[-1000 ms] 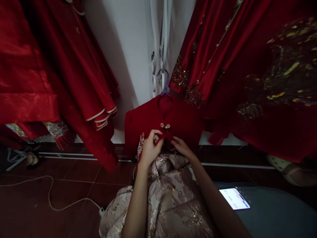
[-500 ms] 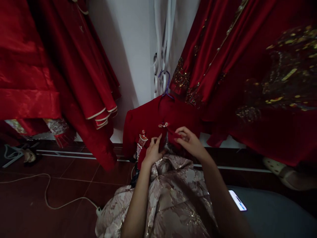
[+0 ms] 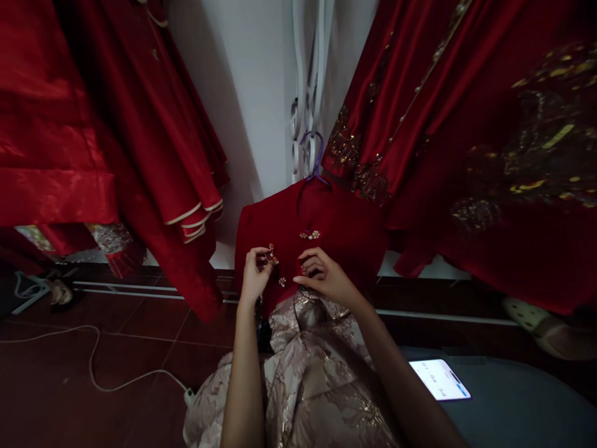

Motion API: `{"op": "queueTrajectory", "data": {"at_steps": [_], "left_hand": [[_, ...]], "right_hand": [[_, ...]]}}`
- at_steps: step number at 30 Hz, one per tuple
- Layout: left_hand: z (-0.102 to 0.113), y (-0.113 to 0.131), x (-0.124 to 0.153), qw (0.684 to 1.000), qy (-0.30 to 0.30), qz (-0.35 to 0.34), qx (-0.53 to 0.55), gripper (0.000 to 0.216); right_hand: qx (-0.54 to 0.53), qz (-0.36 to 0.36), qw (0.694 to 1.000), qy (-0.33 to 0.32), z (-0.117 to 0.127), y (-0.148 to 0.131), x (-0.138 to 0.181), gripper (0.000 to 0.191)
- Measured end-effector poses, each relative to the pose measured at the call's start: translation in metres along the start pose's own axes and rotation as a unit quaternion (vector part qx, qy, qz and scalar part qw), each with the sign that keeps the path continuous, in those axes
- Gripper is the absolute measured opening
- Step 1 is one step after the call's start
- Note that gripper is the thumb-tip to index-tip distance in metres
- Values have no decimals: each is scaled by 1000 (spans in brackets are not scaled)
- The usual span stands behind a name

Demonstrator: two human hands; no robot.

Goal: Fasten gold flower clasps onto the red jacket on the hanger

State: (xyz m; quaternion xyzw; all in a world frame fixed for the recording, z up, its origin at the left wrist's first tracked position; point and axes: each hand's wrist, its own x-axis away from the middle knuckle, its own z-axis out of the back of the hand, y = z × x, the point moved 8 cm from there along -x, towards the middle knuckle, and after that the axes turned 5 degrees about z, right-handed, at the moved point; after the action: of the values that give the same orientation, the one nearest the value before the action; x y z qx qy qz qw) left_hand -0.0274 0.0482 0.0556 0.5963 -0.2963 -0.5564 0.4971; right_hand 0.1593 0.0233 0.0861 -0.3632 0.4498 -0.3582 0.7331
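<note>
In front of me a red jacket point(image 3: 270, 218) hangs on a purple hanger point(image 3: 318, 158). A jewelled clasp point(image 3: 310, 235) shows near its neckline. My left hand point(image 3: 255, 274) is closed on a jewelled ornament point(image 3: 272, 254) on the jacket's left side; its beaded strands are mostly hidden by the hand. A small flower-shaped jewel point(image 3: 282, 282) sits just below. At the middle of the jacket front, my right hand point(image 3: 325, 274) has its fingers curled and pinching the front edge. Something small and shiny shows between those fingers, too small to make out.
Red garments point(image 3: 186, 124) hang left, and sequinned red ones point(image 3: 536, 155) right. A lit phone point(image 3: 439, 378) rests on a grey surface point(image 3: 513, 398). Patterned shiny fabric point(image 3: 326, 373) covers my lap. A white cable point(image 3: 96, 358) crosses the tiled floor; a clog point(image 3: 525, 314) is at right.
My left hand has moved left from the jacket's middle onto the jewelled ornament. My right hand has shifted left and lower, and the front flap it held out now lies nearer the middle.
</note>
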Motion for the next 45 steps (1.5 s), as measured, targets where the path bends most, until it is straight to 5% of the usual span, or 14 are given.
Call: {"op": "queueTrajectory", "data": {"at_steps": [9, 15, 23, 45], "left_hand": [[-19, -10, 0, 996, -42, 33, 70, 26], [-17, -8, -1, 992, -30, 45, 111, 29], [-9, -12, -2, 988, 32, 44, 144, 31], [-18, -17, -3, 986, 26, 63, 155, 35]], "right_hand": [[11, 20, 996, 90, -13, 28, -36, 34], [28, 27, 996, 82, -31, 38, -56, 25], [-10, 1, 994, 109, -23, 42, -47, 23], [27, 49, 990, 127, -27, 28, -47, 25]]}}
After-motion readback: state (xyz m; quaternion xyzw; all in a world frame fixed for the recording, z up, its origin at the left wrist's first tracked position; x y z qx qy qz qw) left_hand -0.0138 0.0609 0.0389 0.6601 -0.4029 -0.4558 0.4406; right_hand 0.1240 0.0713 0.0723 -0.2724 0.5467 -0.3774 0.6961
